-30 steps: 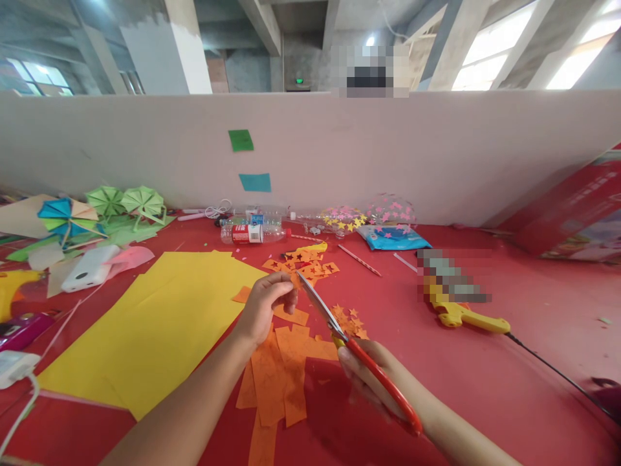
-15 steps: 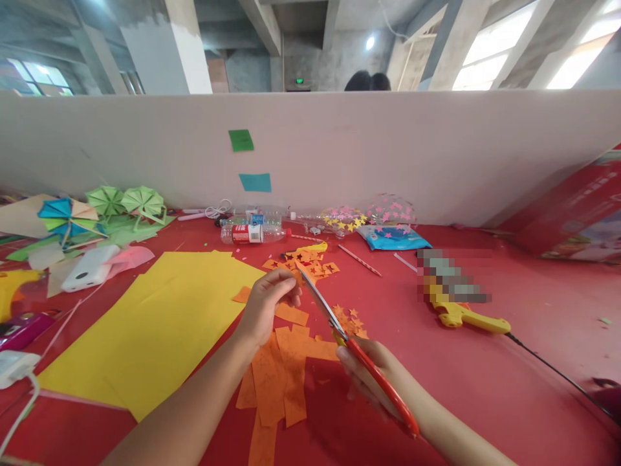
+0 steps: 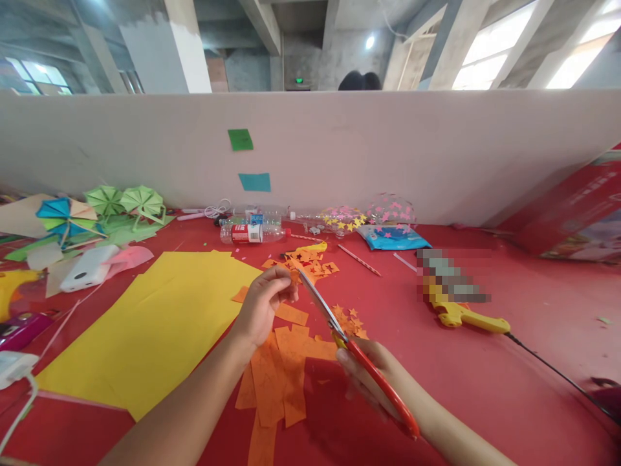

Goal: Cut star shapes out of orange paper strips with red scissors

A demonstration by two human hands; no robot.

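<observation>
Left hand (image 3: 266, 303) pinching orange paper scrap (image 3: 295, 276), likely light, limp, easily torn, hold by edge, at tips of scissors (image 3: 338, 328), probably stiffer, heavier, best held by red handles (image 3: 384, 387), right hand (image 3: 381, 362) wrapped round them.

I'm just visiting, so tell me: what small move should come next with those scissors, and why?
Probably one slow, small snip, keeping clear of the left hand. It seems to pinch a bit of orange paper, and the right hand holds the scissors with their tips close to those fingers. Small orange stars lie nearby, so careful trimming would fit.
</observation>
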